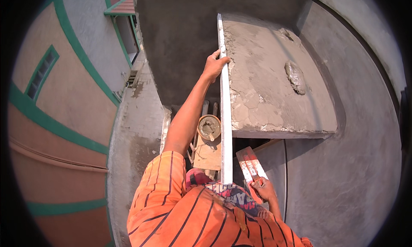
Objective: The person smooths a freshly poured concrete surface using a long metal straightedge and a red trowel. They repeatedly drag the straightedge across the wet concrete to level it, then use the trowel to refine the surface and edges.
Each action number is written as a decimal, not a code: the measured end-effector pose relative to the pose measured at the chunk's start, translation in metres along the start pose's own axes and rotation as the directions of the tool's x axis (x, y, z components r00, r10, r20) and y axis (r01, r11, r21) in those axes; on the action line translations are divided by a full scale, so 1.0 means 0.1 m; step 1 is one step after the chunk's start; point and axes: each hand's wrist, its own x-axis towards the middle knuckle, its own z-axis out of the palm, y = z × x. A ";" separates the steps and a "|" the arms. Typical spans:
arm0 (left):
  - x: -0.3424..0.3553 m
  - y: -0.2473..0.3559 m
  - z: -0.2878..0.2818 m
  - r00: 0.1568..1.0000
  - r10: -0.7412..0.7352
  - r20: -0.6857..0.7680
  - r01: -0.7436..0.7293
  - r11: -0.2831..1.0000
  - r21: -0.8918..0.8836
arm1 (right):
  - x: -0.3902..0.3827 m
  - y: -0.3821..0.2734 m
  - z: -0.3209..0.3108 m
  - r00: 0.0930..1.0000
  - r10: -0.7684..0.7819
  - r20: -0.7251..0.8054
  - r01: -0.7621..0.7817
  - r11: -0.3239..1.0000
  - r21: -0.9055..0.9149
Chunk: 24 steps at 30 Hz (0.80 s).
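Observation:
My left hand (214, 66) reaches forward, its fingers wrapped round a long white straightedge (225, 118). This straightedge runs along the left edge of a grey mortar-covered slab (270, 88), from the slab's far corner back to my body. Low on the right, my right hand (264, 188) is closed on the handle of a red plastering float (249, 161) with pale smears on its face. The float is below the slab's near edge, apart from it. A lump of wet mortar (295, 77) sits on the right part of the slab.
Left of the straightedge, a round bucket of mortar (209, 127) stands on a wooden board (208, 157). A grey plastered wall (343, 161) closes in the right side. Far below on the left runs a paved alley (137, 118) beside a building with green trim (64, 118).

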 end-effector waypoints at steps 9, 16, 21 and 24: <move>0.03 -0.04 -0.02 1.000 0.008 -0.017 -0.008 1.000 0.013 | -0.03 -0.15 0.01 0.998 0.047 0.045 -0.044 0.996 -0.078; 0.05 -0.04 -0.06 0.999 -0.013 -0.041 0.016 0.998 0.057 | 0.08 0.00 0.11 0.998 -0.067 -0.014 0.066 0.995 -0.081; -0.05 0.09 -0.03 0.997 -0.078 -0.028 0.080 0.992 0.096 | 0.05 -0.08 0.09 0.999 -0.013 0.031 0.014 0.998 -0.056; -0.05 0.06 -0.02 0.996 -0.074 -0.043 0.077 0.994 0.083 | -0.07 -0.20 -0.07 0.999 -0.018 0.036 0.021 0.997 -0.080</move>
